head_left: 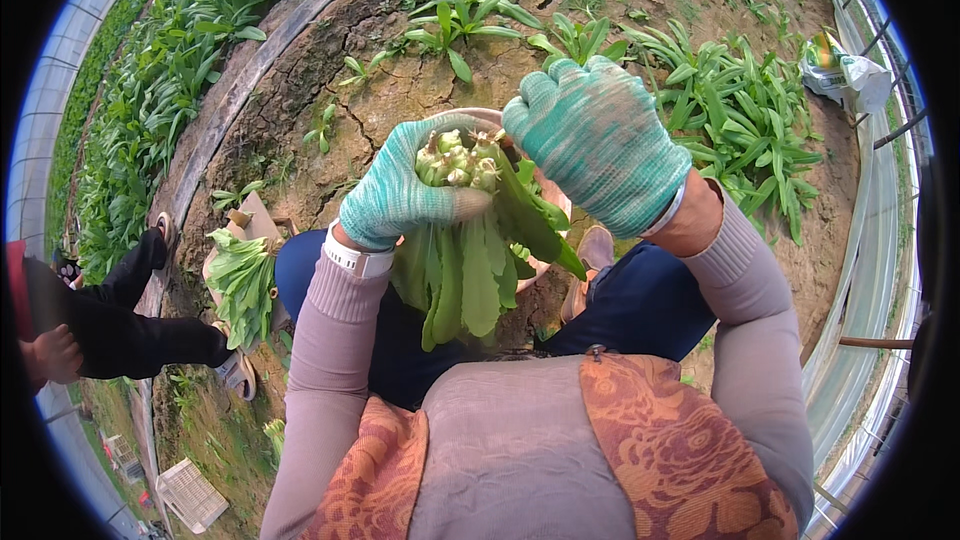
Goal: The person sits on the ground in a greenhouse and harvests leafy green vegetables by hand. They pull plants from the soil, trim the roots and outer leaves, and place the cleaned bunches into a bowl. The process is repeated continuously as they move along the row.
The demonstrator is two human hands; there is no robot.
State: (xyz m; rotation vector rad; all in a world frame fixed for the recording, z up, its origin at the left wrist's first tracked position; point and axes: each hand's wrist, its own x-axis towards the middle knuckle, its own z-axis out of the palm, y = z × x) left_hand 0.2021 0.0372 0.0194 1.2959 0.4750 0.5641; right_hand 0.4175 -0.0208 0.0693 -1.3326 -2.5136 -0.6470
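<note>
A bunch of leafy green vegetables hangs upside down before me, its pale cut stem ends turned up. My left hand, in a teal and grey knit glove, grips the bunch around the stems, with the thumb across the front. Just right of the stem ends is my right hand in a matching glove, its fingers curled in. Whether it holds anything cannot be seen. Behind the bunch and between my knees stands a pinkish round basin, mostly hidden by the leaves and my hands.
At left, a bundle of greens lies by a piece of cardboard. A person is at the far left. Uprooted or loose-looking greens are heaped at right, near a plastic bag. A plastic crate lies lower left.
</note>
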